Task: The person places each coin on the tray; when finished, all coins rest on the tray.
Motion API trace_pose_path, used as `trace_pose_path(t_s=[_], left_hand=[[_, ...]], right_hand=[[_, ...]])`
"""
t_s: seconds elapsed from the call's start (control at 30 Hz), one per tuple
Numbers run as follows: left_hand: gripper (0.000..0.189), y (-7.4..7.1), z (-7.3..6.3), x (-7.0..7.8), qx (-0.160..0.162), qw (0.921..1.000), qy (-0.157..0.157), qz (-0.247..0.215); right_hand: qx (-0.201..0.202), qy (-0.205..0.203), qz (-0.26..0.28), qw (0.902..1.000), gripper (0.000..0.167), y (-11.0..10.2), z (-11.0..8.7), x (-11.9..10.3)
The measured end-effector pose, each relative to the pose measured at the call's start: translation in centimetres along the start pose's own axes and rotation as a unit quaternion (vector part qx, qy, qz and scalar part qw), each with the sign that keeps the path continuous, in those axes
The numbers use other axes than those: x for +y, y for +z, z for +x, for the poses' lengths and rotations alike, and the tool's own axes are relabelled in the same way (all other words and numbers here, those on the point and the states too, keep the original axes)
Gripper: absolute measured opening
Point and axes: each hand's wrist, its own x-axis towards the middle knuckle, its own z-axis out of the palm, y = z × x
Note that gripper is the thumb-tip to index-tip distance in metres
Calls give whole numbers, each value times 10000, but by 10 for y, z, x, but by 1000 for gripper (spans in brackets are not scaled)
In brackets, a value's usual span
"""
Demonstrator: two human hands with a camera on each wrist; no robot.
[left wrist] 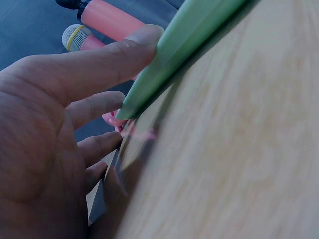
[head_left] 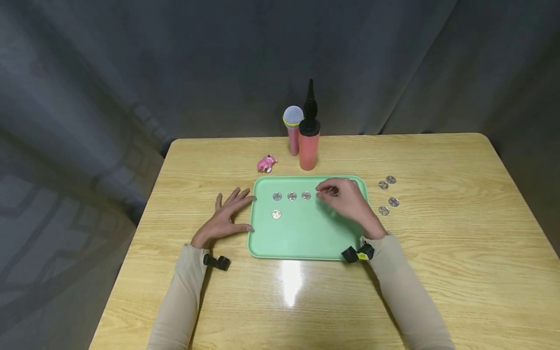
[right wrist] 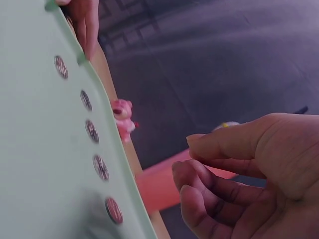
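Note:
A green tray (head_left: 302, 243) lies on the table. My left hand (head_left: 225, 218) is at its left edge with fingers spread, thumb and fingertips touching the rim. Three silver coins form a row on the tray, the middle coin (head_left: 291, 196) among them, and another coin (head_left: 276, 214) lies below the leftmost. Over the tray's upper right is my right hand (head_left: 345, 197), its fingers loosely bent. In the right wrist view, its fingertips stand apart with nothing visible between them. A further coin (right wrist: 113, 210) shows there at the row's near end, mostly hidden by the hand in the head view.
Several loose coins, one of them a coin (head_left: 393, 201), lie on the table right of the tray. Behind the tray stand a pink-and-black hand pump (head_left: 308, 150) and a toy microphone (head_left: 293, 138). A small pink bear figure (head_left: 266, 164) lies left of them.

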Motion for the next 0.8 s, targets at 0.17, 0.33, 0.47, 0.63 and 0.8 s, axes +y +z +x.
trace_pose_path(t_s=[0.17, 0.33, 0.47, 0.63, 0.8], left_hand=[[85, -1, 0, 1, -5, 10000, 33, 3], [85, -1, 0, 1, 16, 10000, 28, -15], [85, 0, 1, 1, 18, 10000, 38, 8], [85, 0, 1, 0, 2, 10000, 19, -11], [85, 0, 0, 1, -1, 10000, 11, -21]], right_hand=[[79, 162, -5, 9998, 18, -11, -5, 10], [198, 324, -160, 9992, 18, -23, -9, 18], [300, 419, -292, 9982, 19, -33, -12, 25], [431, 462, -361, 9973, 19, -45, -18, 36], [597, 408, -484, 9962, 19, -56, -25, 47]])
